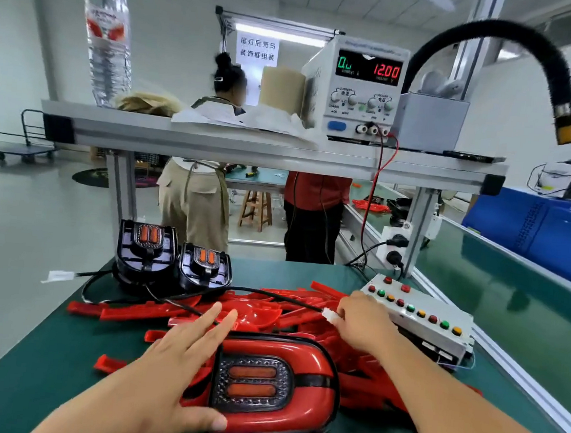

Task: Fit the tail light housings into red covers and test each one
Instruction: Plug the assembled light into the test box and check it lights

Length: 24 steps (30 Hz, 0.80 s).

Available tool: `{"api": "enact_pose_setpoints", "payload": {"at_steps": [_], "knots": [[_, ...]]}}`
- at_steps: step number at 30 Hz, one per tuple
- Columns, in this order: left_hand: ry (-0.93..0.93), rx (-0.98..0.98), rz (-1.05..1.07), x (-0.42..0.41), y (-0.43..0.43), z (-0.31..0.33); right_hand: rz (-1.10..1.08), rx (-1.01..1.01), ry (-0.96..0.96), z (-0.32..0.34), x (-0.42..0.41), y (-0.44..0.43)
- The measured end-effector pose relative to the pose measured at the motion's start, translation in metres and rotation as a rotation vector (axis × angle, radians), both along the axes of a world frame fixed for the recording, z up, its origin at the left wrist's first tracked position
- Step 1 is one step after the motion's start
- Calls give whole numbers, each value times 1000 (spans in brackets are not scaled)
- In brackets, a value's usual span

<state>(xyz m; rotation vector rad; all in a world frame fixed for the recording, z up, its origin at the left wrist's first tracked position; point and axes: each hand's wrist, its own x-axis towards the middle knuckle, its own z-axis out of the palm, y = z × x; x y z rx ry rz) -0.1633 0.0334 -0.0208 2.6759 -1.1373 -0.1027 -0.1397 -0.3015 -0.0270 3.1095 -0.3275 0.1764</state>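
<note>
The left hand (176, 375) covers the left end of the assembled tail light (274, 386), so the grip there cannot be judged. The right hand (366, 321) closes round a white plug (329, 314); its fingers are turned away and whatever the plug meets is hidden. The pile of red covers (269, 312) overlaps too much to count, and the one at the surface's near edge is cut off by the frame. Both forearms run out of the bottom edge. The small lettering on the power supply (362, 89) is blurred. The shelf (248, 145) hides the torsos of two people behind.
</note>
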Motion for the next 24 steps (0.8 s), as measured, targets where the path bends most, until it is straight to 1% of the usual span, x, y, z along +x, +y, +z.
{"api": "enact_pose_setpoints", "payload": {"at_steps": [2,4,6,10,12,13,16,19,24], "knots": [[-118,-104,-43,5,-6,19,12,27,-55,4,-1,-1],[-229,-180,-83,16,-27,42,27,109,-108,10,-3,-1],[-292,-170,-120,34,-62,58,39,157,-121,14,-5,-1],[-255,4,-116,66,-141,51,130,323,-178,17,-12,3],[-230,129,-119,74,-168,38,187,351,-223,15,-15,4],[-212,160,-115,76,-179,33,210,353,-246,14,-16,4],[-216,133,-86,81,-193,28,255,382,-302,11,-18,3],[-208,69,-112,84,-193,29,261,400,-350,8,-17,2],[-229,81,-117,86,-189,24,276,387,-399,7,-13,2]]}}
